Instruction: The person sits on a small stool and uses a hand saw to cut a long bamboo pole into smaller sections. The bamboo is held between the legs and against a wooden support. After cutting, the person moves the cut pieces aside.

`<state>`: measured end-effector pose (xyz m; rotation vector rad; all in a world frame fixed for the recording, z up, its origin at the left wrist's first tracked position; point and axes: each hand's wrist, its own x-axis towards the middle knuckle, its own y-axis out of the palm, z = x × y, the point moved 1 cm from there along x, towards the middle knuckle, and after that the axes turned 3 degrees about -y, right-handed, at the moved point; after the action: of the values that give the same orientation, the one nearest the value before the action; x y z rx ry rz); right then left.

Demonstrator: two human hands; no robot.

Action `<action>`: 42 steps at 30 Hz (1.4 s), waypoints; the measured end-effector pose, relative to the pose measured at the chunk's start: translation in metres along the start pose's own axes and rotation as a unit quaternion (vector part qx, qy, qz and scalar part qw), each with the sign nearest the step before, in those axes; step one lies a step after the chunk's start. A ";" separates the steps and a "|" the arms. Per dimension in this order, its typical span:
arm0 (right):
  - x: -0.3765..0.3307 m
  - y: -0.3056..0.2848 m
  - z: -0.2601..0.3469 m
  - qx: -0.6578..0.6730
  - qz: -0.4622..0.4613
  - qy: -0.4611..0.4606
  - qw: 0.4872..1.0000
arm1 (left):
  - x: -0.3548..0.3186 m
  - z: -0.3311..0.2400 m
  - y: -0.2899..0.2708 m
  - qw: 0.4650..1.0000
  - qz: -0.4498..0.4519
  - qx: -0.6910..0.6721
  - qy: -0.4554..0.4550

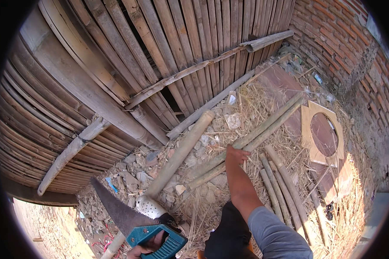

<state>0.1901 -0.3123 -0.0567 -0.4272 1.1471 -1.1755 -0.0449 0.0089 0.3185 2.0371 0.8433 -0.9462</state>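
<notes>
My left hand (146,247) grips the teal handle of a hand saw (119,211) at the bottom of the view; its dark blade points up and to the left. My right hand (237,154) reaches forward and rests on a long bamboo pole (255,134) that lies on the straw. A second pole lies right beside it. A thicker bamboo pole (181,151) runs from near the saw up toward the fence. A white perforated shoe (150,207) sits by its lower end.
A bamboo slat fence (168,47) stands ahead, a brick wall (337,39) to the right. Several short bamboo pieces (281,185) lie on straw beside my right arm. A plywood square with a round hole (322,134) lies further right. Rubble covers the ground.
</notes>
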 end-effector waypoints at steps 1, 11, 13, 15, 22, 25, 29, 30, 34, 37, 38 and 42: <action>0.003 0.000 -0.002 -0.003 0.002 0.005 1.000 | 0.000 0.000 0.001 1.000 -0.010 0.005 -0.005; 0.043 -0.006 -0.035 0.300 0.111 -0.094 0.943 | 0.006 -0.002 -0.006 0.998 0.060 0.009 -0.023; 0.045 -0.017 -0.035 0.426 0.139 -0.133 0.884 | 0.008 -0.001 -0.006 0.998 0.068 -0.002 -0.015; 0.046 -0.035 -0.035 0.507 0.154 -0.140 0.836 | 0.023 0.001 -0.017 0.992 0.116 -0.024 -0.040; 0.006 -0.156 -0.042 0.563 0.279 -0.074 0.774 | 0.031 0.005 -0.016 0.973 0.220 -0.060 -0.032; 0.009 -0.187 -0.065 0.608 0.292 -0.079 0.734 | 0.036 0.009 -0.014 0.964 0.257 -0.060 -0.025; -0.025 -0.228 -0.095 0.676 0.223 -0.100 0.695 | 0.028 0.012 -0.011 0.954 0.295 -0.057 -0.011; -0.032 -0.237 -0.101 0.692 0.188 -0.110 0.688 | 0.029 0.011 -0.012 0.951 0.304 -0.060 -0.013; -0.021 -0.258 -0.128 0.690 0.111 -0.142 0.701 | 0.025 0.014 -0.014 0.942 0.329 -0.057 -0.029; -0.024 -0.262 -0.130 0.701 0.066 -0.173 0.689 | 0.020 0.018 -0.017 0.942 0.331 -0.042 -0.037; -0.023 -0.265 -0.130 0.701 0.086 -0.175 0.686 | 0.020 0.019 -0.017 0.942 0.331 -0.046 -0.035; -0.044 -0.273 -0.117 0.711 0.140 -0.173 0.667 | 0.032 0.017 -0.024 0.939 0.338 -0.053 -0.030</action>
<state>-0.0444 -0.3472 0.1271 0.7151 -0.2621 -1.2787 -0.0529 0.0155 0.2764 1.9773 0.1163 -0.5504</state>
